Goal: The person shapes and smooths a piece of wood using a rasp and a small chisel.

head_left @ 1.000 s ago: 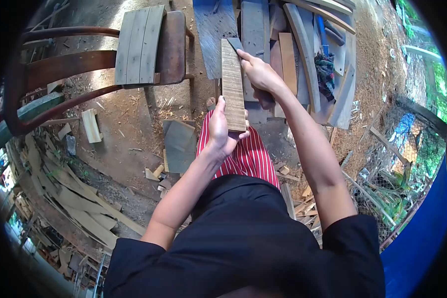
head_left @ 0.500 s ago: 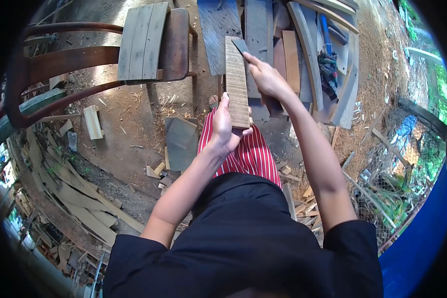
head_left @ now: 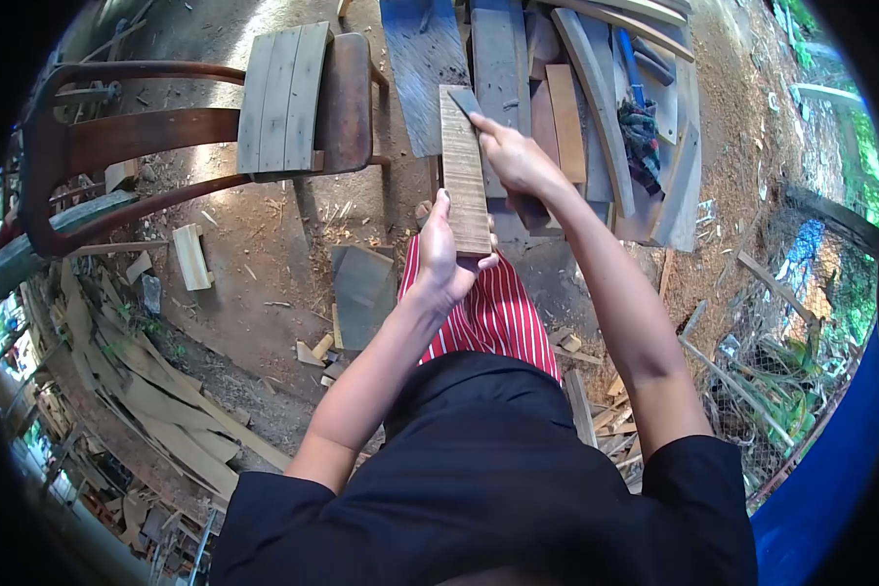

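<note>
Left grip [head_left: 440, 252] is closed around the near end of the block [head_left: 466, 176], with the thumb along one edge and the fingers on the opposite side; I think it is so in order to steady the wood and leave its upper face free. My right grip [head_left: 520, 164] is clenched on the tool [head_left: 466, 102], with the forefinger extended along it, probably for finer guidance. The tip of the tool lies slanted over the far end of the block; from my distant place, I cannot tell how firmly it presses. The block is held above the striped trousers [head_left: 483, 317], pointing away from the body, perhaps so that both arms can reach comfortably. Ahead to the right lie planks [head_left: 565, 122] and a bunched cloth [head_left: 640, 142]. Leftward stands the chair [head_left: 348, 107], with slats [head_left: 283, 98] across its seat.
</note>
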